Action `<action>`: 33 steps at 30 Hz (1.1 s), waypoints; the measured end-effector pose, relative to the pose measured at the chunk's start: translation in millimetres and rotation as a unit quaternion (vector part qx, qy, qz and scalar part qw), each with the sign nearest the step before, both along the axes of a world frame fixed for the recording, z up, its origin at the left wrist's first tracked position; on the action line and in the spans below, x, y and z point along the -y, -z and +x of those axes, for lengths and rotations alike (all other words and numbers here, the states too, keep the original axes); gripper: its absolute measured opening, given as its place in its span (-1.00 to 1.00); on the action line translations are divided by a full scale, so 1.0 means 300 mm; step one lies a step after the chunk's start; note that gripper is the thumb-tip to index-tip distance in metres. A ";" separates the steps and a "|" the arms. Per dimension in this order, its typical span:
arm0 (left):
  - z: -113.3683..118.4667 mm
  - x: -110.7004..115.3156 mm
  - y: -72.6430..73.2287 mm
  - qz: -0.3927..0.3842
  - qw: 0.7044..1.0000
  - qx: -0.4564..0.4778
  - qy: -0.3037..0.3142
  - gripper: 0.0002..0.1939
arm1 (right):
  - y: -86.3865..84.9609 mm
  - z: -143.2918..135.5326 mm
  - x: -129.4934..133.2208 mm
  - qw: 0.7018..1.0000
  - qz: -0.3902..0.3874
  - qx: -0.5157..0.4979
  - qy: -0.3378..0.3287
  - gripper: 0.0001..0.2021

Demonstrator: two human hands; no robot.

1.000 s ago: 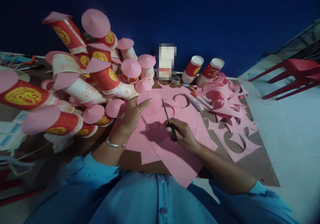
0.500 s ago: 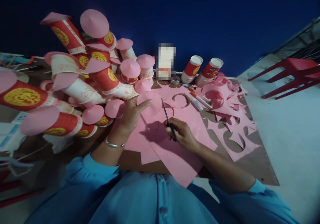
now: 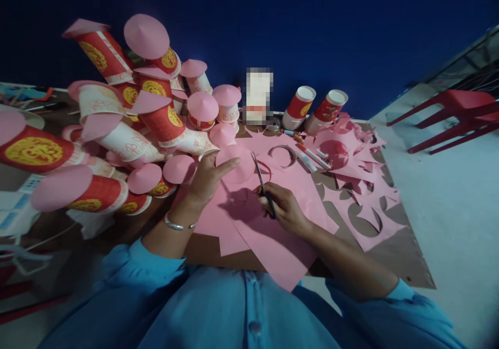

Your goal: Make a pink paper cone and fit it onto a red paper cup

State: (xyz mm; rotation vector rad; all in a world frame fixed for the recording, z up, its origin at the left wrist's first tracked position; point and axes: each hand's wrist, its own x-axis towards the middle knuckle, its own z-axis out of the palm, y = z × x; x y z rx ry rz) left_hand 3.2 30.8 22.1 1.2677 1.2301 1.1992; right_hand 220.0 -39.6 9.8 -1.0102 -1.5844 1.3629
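Between thumb and fingers, my left hand grips a round pink paper disc by its left edge. My right hand is closed on a pair of dark-handled scissors, blades pointing up and away from me. The blade tips are at the disc's right edge; whether paper lies between them I cannot tell. Below both hands, overlapping pink paper sheets cover the middle of the table. A dark ring rests on the paper beyond the scissors.
Paper cups with pink cone tops crowd the left side. Two stacks of red and white cups stand at the back, near several markers. Pink paper offcuts lie along the right of the table. A red stool is farther right.
My left hand and the paper disc have shifted slightly right and down, closer to the scissors. My right hand has hardly moved.
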 end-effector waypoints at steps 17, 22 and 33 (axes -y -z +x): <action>0.001 -0.001 0.010 -0.026 0.999 0.039 -0.020 -0.63 | 0.002 0.002 0.003 1.000 0.006 0.009 0.001 -0.56; 0.007 0.003 -0.010 -0.027 0.999 0.028 -0.024 -0.65 | 0.001 0.001 0.004 1.000 -0.001 0.006 0.000 -0.57; 0.012 0.005 -0.007 -0.031 0.998 0.048 -0.030 -0.63 | 0.002 0.001 0.006 1.000 0.000 -0.001 -0.001 -0.60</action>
